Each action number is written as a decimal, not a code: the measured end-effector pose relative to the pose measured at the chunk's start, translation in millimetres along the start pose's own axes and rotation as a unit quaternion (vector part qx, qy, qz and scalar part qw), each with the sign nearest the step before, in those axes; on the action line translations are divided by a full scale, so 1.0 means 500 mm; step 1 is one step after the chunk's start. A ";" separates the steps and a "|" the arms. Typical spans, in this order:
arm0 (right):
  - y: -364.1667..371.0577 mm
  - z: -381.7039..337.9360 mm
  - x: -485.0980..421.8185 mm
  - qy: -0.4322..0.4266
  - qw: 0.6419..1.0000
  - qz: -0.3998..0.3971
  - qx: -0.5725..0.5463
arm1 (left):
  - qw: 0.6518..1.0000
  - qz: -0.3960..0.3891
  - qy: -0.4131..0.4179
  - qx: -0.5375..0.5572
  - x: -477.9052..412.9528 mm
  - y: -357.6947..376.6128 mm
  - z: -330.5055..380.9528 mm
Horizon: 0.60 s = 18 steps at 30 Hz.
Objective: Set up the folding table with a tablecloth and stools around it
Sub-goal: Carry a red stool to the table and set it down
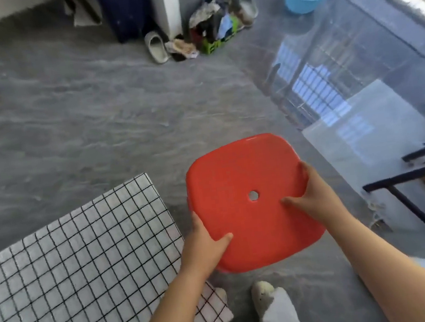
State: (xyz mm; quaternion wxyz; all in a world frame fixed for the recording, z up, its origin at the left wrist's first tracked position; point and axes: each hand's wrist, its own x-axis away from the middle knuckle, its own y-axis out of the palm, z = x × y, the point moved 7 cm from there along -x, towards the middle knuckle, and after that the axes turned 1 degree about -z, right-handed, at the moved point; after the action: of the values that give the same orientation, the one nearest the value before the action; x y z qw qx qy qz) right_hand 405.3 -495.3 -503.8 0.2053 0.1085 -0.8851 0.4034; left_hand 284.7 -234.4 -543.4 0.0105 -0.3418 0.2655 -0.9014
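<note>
Cloth (pixel 70 258) is already spread over the table at near left; the table itself is hidden beneath it. Stool (pixel 235 179) is gripped by its red seat just right of the cloth corner: left hand (pixel 205 244) curled on the near-left edge, right hand (pixel 309 197) on the right edge, thumbs on top. Legs are hidden, so whether it is set down cannot be told. No other stools are seen; placement is judged still to do. No brand, label or writing can be read.
</note>
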 end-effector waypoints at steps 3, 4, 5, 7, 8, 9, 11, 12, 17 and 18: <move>0.088 0.043 -0.101 -0.019 0.999 -0.039 0.026 | 0.999 0.007 -0.037 0.034 -0.067 0.052 -0.075; 0.114 0.055 -0.125 -0.026 0.998 -0.044 0.033 | 0.998 0.014 -0.045 0.044 -0.085 0.065 -0.097; 0.138 0.066 -0.145 -0.031 0.998 -0.048 0.039 | 0.997 0.022 -0.051 0.047 -0.101 0.075 -0.116; 0.179 0.087 -0.174 -0.034 0.997 -0.057 0.045 | 0.997 0.030 -0.063 0.043 -0.130 0.091 -0.149; 0.196 0.099 -0.185 -0.034 0.996 -0.061 0.047 | 0.996 0.031 -0.070 0.041 -0.142 0.100 -0.163; 0.211 0.108 -0.195 -0.037 0.996 -0.063 0.050 | 0.996 0.033 -0.077 0.043 -0.151 0.109 -0.176; 0.235 0.125 -0.210 -0.037 0.996 -0.062 0.051 | 0.995 0.037 -0.082 0.043 -0.166 0.122 -0.193; 0.245 0.133 -0.214 -0.034 0.996 -0.061 0.050 | 0.995 0.037 -0.086 0.038 -0.173 0.128 -0.201; 0.264 0.165 -0.223 -0.016 0.997 -0.055 0.053 | 0.994 0.040 -0.099 0.020 -0.195 0.151 -0.216; 0.266 0.167 -0.223 -0.018 0.997 -0.054 0.059 | 0.994 0.045 -0.099 0.022 -0.199 0.152 -0.216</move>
State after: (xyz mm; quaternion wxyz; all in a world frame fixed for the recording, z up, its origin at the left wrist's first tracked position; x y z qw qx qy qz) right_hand 434.2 -469.1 -692.3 0.2038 0.1757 -0.8564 0.4407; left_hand 281.4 -228.9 -708.5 0.0851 -0.4167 0.2586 -0.8673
